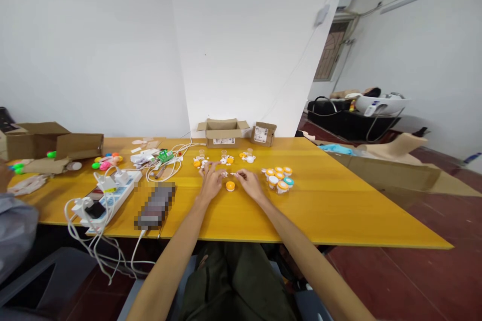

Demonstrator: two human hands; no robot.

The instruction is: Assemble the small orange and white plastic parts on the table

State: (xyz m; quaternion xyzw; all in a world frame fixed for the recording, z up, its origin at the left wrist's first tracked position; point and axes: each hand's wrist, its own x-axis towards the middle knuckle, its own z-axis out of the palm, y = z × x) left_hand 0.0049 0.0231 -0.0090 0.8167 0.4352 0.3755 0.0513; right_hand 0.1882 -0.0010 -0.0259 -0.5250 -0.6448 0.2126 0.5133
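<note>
My left hand (211, 180) is over the table with its fingers bent and a small white piece (225, 174) at its fingertips. Facing it, my right hand (249, 182) pinches another tiny white piece (234, 174) between thumb and forefinger. Both pieces are too small to name. Just below the gap between my hands sits a round orange-topped piece (230, 186). Beyond my hands lie small piles of white and orange parts (227, 160), with little clear cups behind them. To the right stands a cluster of small round containers (277, 178) with orange, white and teal tops.
Two cardboard boxes (222, 143) stand against the wall. Left of my arms are a phone (156, 205), a power strip (120, 195) with tangled white cables, and colourful toys (107, 161). Another person's sleeve (15, 230) shows at the far left. The table's front edge is near my lap.
</note>
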